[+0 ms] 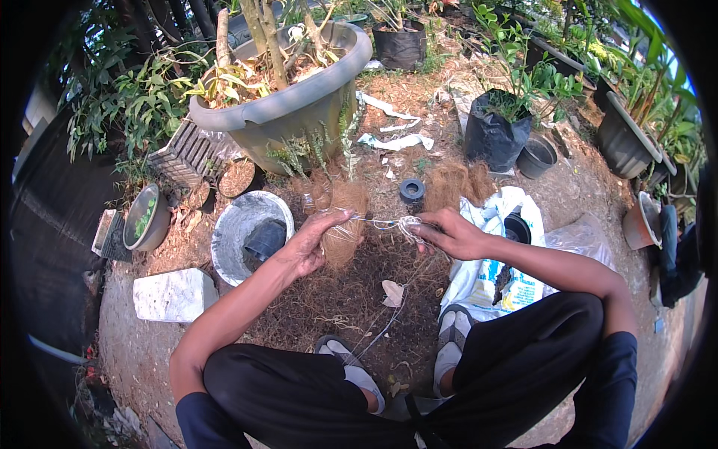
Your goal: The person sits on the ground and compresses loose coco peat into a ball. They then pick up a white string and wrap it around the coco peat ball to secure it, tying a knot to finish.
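My left hand [308,244] grips an upright bundle of brown coir fibre [343,250], its thumb lying across the front. White string [338,216] wraps the bundle, and a leafy sprig [349,149] shows above it. From there a stretch of string [380,223] runs nearly straight to my right hand [455,236]. A small hank of white string [410,228] is held in the right fingers. Loose strands trail down towards my feet. Behind the bundle, to the left, sits another string-tied coir bundle [318,191].
To the left stand a cement-stained bucket [223,224] holding a black pot [266,240] and a white block [171,294]. Coir sheets [449,185] and a black ring-shaped object [412,192] lie ahead. A white plastic sack [477,280] is at right; a large planter [314,95] stands behind.
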The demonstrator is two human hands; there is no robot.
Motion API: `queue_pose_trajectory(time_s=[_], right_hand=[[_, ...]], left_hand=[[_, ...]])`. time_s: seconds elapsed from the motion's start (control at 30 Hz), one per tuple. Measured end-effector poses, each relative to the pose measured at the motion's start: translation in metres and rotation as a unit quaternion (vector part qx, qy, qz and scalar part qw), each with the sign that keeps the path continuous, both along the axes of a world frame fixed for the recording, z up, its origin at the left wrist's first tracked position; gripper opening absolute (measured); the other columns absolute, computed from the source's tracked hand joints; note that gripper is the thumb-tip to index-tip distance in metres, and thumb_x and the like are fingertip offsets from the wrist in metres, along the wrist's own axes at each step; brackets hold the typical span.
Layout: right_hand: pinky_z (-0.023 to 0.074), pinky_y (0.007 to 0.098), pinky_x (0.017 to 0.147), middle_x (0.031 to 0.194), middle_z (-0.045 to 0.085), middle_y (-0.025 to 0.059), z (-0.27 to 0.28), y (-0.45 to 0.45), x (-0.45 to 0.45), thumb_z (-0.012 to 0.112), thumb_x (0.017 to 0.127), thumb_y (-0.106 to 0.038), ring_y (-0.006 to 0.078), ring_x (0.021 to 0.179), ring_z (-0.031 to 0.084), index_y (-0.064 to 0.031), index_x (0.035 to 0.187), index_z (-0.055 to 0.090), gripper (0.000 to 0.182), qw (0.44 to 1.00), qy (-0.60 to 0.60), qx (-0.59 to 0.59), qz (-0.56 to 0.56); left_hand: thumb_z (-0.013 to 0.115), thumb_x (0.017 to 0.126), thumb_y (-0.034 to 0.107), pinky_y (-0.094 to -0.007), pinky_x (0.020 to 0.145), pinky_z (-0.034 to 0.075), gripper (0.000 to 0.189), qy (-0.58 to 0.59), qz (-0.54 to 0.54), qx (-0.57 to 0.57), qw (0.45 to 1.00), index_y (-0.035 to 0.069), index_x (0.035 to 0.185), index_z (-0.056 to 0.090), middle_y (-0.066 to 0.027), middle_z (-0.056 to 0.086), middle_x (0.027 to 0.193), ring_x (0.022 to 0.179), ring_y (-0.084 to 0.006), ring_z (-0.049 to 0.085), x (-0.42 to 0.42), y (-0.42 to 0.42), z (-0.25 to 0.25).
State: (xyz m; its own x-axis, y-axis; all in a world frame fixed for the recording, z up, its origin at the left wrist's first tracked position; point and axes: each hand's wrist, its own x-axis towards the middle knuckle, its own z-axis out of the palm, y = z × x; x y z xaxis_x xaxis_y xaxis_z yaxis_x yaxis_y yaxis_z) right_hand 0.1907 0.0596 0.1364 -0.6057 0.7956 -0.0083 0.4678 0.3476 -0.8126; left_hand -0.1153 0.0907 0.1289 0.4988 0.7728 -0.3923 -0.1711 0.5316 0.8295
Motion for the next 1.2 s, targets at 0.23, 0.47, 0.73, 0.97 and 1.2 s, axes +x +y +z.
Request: queue_pose_trajectory(time_s=[0.23,0.47,0.73,0.97,1.2], right_hand=[[0.0509,0.0345,0.063,0.075,0.071,0.0080,-0.001,-0.001,0.001,0.046,0.109,-0.028,0.0161,0.065,0.067,0.0017,0.097,0.062,0.036,1.000,0.016,0.000,0.000],[0.0508,0.0344,0.063,0.075,0.071,0.0082,0.000,-0.002,-0.003,0.047,0.109,-0.030,0.0162,0.065,0.068,0.0009,0.099,0.063,0.036,1.000,0.010,0.011,0.008],[0.0513,0.0349,0.064,0.074,0.071,0.0089,0.000,-0.001,-0.001,0.048,0.108,-0.032,0.0178,0.065,0.069,0.0010,0.097,0.063,0.038,1.000,0.005,0.030,0.005],[0.0512,0.0409,0.069,0.076,0.072,0.0111,0.006,-0.002,-0.002,0.046,0.108,-0.030,0.0258,0.074,0.071,0.0017,0.095,0.060,0.037,1.000,-0.011,0.015,0.009],[0.0517,0.0407,0.070,0.077,0.072,0.0113,0.008,-0.004,-0.004,0.045,0.108,-0.031,0.0251,0.075,0.071,0.0022,0.096,0.061,0.038,1.000,-0.012,-0.008,0.000]], left_hand=[[0.063,0.099,0.039,-0.0318,0.075,0.063,0.046,-0.103,0.042,-0.052,0.992,0.002,0.125,0.056,-0.0101,0.070,0.106,0.090,-0.0178,0.072,0.006,0.001,0.009],[0.070,0.096,0.029,-0.0317,0.073,0.062,0.034,-0.036,0.035,-0.015,0.999,0.005,0.117,0.059,-0.0078,0.068,0.103,0.089,-0.0136,0.069,-0.002,0.009,-0.009],[0.068,0.097,0.031,-0.0343,0.080,0.065,0.039,-0.019,0.062,0.003,0.998,0.000,0.118,0.057,-0.0107,0.067,0.103,0.084,-0.0184,0.070,0.003,0.007,-0.002],[0.066,0.098,0.034,-0.0340,0.075,0.063,0.038,-0.091,0.092,-0.069,0.989,0.005,0.120,0.056,-0.0099,0.068,0.100,0.081,-0.0174,0.070,0.002,0.007,0.003],[0.067,0.097,0.030,-0.0369,0.093,0.059,0.028,-0.013,0.025,-0.035,0.999,0.012,0.116,0.058,-0.0057,0.066,0.106,0.091,-0.0155,0.067,-0.003,0.007,-0.001]])
